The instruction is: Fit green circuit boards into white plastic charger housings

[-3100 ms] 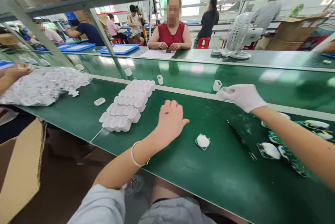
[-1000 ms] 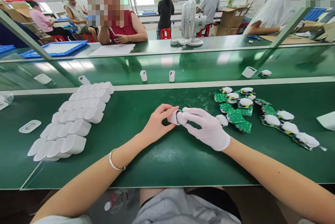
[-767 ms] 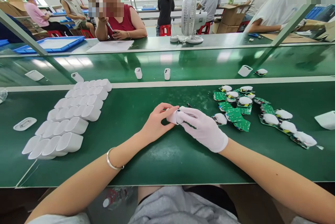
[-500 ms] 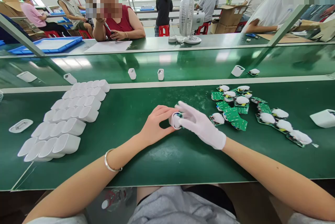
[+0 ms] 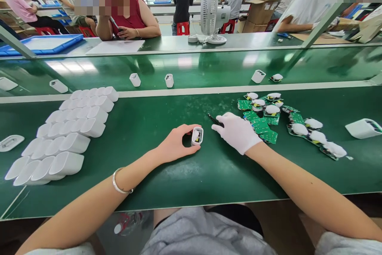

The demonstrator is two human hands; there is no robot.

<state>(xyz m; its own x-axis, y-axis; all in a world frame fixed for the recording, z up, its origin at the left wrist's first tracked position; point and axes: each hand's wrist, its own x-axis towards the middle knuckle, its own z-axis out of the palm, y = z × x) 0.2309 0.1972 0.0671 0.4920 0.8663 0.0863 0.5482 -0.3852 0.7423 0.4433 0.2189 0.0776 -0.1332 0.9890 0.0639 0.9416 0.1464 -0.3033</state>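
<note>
Housing rows (image 5: pixel 68 127), left side: smooth white plastic, soft sheen. Right glove (image 5: pixel 237 131): matt white cloth. Tabletop (image 5: pixel 167 183): smooth green, slightly glossy, scuffed lower centre. Bracelet (image 5: pixel 117 183), lower left: shiny silvery metal. Carton (image 5: pixel 261 14), upper right: matt cardboard.

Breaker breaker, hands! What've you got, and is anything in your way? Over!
Left hand holding white case, open end up. Right hand at black tool. Boards close beside right hand. Over.

open bench (image 5: pixel 179 185) mid-front, white cases (image 5: pixel 70 142) left, boards (image 5: pixel 262 124) right
</note>
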